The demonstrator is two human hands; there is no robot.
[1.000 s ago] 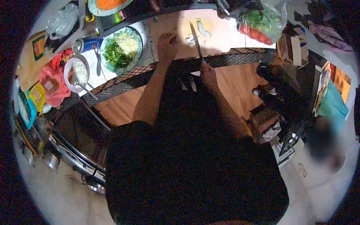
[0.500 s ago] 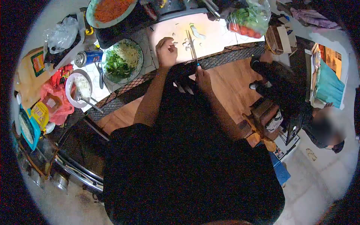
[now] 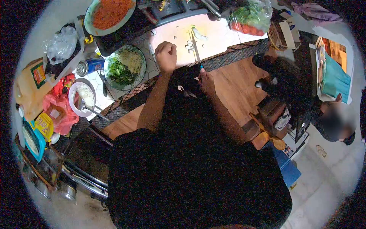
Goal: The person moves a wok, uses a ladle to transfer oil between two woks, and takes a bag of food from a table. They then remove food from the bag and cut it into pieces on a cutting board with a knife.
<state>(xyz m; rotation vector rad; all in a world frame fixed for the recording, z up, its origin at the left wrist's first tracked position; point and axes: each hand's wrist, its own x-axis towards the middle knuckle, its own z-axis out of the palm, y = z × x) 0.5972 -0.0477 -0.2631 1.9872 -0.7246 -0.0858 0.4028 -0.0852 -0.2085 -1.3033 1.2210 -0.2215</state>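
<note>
On the pale cutting board (image 3: 216, 44) lie a pale green-edged vegetable piece (image 3: 199, 33) and several small cut bits (image 3: 189, 46). My right hand (image 3: 206, 80) is closed round the blue handle of a knife (image 3: 196, 47), whose blade rests over the board beside the bits and points away from me. Over the board's left edge, my left hand (image 3: 166, 55) has its fingers curled in; what they hold, if anything, is too small to make out.
Left of the board are a plate of greens and shreds (image 3: 125, 65), a can (image 3: 88, 66) and a white bowl with a spoon (image 3: 82, 98). A vegetable bag (image 3: 249, 19) lies at the back right. Another person (image 3: 329, 124) is at the right.
My left hand has curled its fingers in more and sits slightly further left. Fewer bits show beside it. The knife stays in my right hand, and the view has shifted a little.
</note>
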